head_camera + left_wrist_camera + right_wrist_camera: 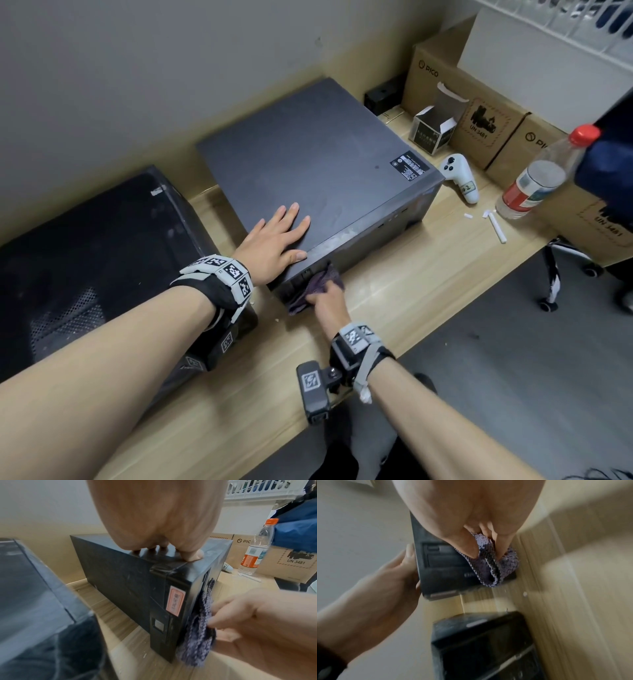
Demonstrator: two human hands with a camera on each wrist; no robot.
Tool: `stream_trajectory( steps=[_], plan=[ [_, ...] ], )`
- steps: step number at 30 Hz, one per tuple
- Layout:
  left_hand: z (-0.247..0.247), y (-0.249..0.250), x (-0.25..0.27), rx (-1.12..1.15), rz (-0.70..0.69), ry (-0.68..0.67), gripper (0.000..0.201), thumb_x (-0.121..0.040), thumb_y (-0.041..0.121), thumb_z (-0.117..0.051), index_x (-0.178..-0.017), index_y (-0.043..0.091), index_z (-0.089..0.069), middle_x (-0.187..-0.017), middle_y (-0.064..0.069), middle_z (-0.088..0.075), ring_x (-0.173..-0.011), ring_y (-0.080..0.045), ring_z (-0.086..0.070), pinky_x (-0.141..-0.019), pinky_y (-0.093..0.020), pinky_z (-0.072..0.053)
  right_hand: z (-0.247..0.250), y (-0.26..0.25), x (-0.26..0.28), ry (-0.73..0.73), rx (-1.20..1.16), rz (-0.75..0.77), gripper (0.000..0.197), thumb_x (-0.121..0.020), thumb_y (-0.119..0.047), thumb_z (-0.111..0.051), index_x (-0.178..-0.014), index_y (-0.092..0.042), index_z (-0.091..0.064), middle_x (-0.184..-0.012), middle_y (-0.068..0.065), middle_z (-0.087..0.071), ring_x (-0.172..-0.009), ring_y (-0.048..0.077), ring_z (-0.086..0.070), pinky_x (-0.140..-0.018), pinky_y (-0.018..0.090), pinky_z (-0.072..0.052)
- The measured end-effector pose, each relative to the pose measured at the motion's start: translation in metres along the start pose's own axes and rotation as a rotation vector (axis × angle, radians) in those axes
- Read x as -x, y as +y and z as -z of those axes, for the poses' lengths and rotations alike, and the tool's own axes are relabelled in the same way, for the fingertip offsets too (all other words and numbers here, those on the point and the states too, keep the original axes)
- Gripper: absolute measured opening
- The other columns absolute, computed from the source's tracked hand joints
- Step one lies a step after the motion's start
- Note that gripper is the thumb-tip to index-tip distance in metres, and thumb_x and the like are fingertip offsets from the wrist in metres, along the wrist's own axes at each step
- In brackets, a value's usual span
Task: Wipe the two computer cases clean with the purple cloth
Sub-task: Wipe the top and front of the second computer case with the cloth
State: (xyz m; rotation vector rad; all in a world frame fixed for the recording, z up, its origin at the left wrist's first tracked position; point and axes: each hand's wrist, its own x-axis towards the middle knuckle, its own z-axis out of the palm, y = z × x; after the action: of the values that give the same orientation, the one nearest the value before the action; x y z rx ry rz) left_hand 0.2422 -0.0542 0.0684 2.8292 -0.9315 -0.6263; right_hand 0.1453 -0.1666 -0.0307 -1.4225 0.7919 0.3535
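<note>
— What do we have, starting from the left?

— The black mesh-sided case [92,260] sits on the wooden desk [394,308], and neither hand is on it. We judge its wiping still lies ahead, though we cannot tell how clean it is.

— And beside it?

— The grey flat-lying case [318,164]. Our left hand [274,240] lies on its top near the front edge, fingers straight and spread, pressing down to steady it.

— Where is the purple cloth [317,287]?

— Bunched in our right hand [327,301], fingers and thumb curled round it, pressed against the grey case's front panel, low by the desk.

— How far along are we?

— We judge somewhere midway at most: the front panel is in hand, the other case remains.
</note>
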Motion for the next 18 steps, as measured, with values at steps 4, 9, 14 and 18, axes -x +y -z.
stream_trajectory(
  steps=[4, 9, 14, 18],
  plan=[
    [0.001, 0.0, 0.0, -0.012, -0.006, -0.002, 0.064, -0.1, 0.046, -0.036, -0.155, 0.031, -0.006, -0.162, 0.005, 0.012, -0.149, -0.017, 0.012, -0.121, -0.045, -0.004, -0.009, -0.002, 0.01, -0.01, -0.099, -0.008, 0.033, -0.088, 0.006, -0.055, -0.121, 0.004, -0.055, -0.119, 0.017, -0.063, -0.106, 0.027, -0.058, -0.086, 0.027, -0.042],
    [0.002, 0.001, -0.002, -0.014, -0.006, -0.004, 0.064, -0.1, 0.047, -0.036, -0.155, 0.031, -0.006, -0.162, 0.005, 0.012, -0.149, -0.017, 0.012, -0.12, -0.044, -0.004, 0.027, -0.045, 0.011, 0.14, -0.085, 0.083, 0.048, -0.092, 0.004, -0.053, -0.138, -0.002, -0.043, -0.125, 0.009, -0.056, -0.109, 0.022, -0.053, -0.086, 0.024, -0.042],
    [0.002, 0.0, -0.001, -0.025, -0.005, -0.012, 0.064, -0.1, 0.047, -0.035, -0.155, 0.031, -0.005, -0.162, 0.005, 0.012, -0.149, -0.017, 0.012, -0.12, -0.044, -0.003, 0.051, -0.069, 0.009, 0.208, -0.075, 0.21, 0.039, -0.091, 0.001, -0.05, -0.128, -0.009, -0.045, -0.116, 0.01, -0.054, -0.101, 0.02, -0.05, -0.091, 0.03, -0.04],
    [0.002, 0.0, -0.002, -0.036, -0.008, -0.012, 0.065, -0.1, 0.048, -0.035, -0.155, 0.031, -0.005, -0.162, 0.004, 0.012, -0.15, -0.018, 0.011, -0.119, -0.045, -0.005, 0.051, -0.074, 0.003, 0.202, -0.079, 0.258, 0.036, -0.084, -0.004, -0.05, -0.116, -0.017, -0.041, -0.11, 0.007, -0.053, -0.101, 0.021, -0.05, -0.102, 0.042, -0.041]
  ],
)
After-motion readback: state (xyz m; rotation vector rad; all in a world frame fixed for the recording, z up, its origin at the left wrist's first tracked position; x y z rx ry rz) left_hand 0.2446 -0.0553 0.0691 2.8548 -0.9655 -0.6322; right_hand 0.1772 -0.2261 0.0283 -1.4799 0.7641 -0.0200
